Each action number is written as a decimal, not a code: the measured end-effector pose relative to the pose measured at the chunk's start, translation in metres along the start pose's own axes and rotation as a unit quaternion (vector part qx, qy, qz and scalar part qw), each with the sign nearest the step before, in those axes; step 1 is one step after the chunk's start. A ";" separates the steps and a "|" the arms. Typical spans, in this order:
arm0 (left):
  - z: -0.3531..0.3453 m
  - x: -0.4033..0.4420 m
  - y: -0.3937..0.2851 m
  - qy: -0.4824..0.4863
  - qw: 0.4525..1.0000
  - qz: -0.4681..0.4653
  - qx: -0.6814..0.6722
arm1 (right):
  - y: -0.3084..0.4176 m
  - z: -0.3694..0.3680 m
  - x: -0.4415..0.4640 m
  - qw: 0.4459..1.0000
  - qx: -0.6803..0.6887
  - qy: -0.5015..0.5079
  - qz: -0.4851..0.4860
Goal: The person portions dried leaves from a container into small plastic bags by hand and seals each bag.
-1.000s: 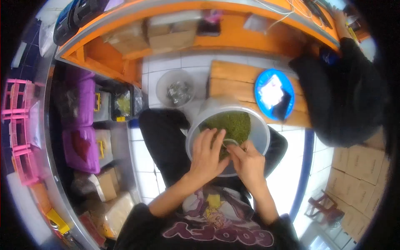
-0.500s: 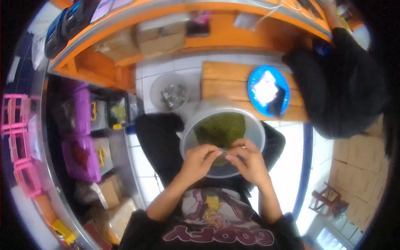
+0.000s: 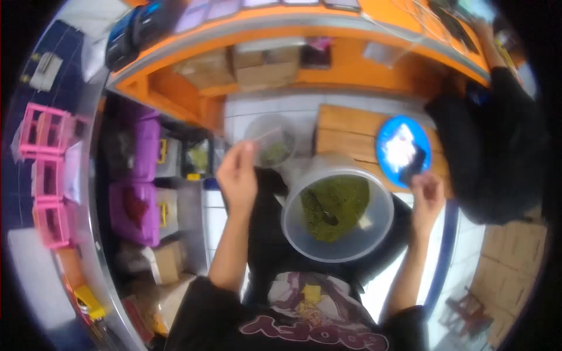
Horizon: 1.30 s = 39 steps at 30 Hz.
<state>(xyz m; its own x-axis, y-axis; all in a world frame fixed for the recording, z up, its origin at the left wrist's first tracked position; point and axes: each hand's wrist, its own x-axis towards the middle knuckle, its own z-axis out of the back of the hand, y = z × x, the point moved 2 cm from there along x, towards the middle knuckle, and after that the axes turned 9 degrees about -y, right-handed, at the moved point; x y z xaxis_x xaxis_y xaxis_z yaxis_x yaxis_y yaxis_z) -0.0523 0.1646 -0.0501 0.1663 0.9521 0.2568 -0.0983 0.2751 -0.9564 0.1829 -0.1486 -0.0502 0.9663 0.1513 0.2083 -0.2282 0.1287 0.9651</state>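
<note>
A translucent tub (image 3: 288, 237) of green leafy material (image 3: 348, 199) rests between the person's legs, with a dark spoon (image 3: 325, 215) lying in the material. To its left, my left hand (image 3: 237, 178) is raised with its fingertips pinched beside a smaller translucent bucket (image 3: 253, 130); what they hold is too blurred to name. At the right, my right hand (image 3: 428, 196) has its fingers bent together at the lower edge of a blue plate (image 3: 384, 161). White items (image 3: 400, 145) and a black item (image 3: 417, 164) lie on that plate.
The blue plate stands on a low wooden table (image 3: 342, 131). Another person in dark clothes (image 3: 492, 146) sits at the right. An orange counter (image 3: 199, 55) spans the top, purple bins (image 3: 134, 213) stand left, and cardboard boxes (image 3: 509, 263) lower right.
Both hands have parted from above the tub, the left toward the small bucket and the right toward the blue plate. The spoon in the tub is now uncovered. The view has shifted.
</note>
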 end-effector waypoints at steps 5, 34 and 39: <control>-0.005 0.007 0.133 0.104 0.984 -0.005 0.144 | -0.159 -0.019 0.052 0.906 -0.397 0.118 0.093; -0.038 -0.126 -0.083 0.291 0.925 0.205 -0.132 | 0.078 -0.016 -0.038 0.921 -0.197 -0.028 0.334; -0.056 -0.150 -0.061 0.387 0.842 0.332 -0.176 | 0.066 -0.030 -0.112 0.936 -0.157 0.124 0.291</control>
<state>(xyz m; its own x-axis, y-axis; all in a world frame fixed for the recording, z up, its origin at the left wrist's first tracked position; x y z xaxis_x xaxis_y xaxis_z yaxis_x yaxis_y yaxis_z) -0.0160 -0.0020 -0.0381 0.7927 0.4702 -0.3881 -0.1480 -0.4691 -0.8707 0.0557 -0.1281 -0.0143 0.6194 0.5027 0.6030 -0.7682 0.2295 0.5977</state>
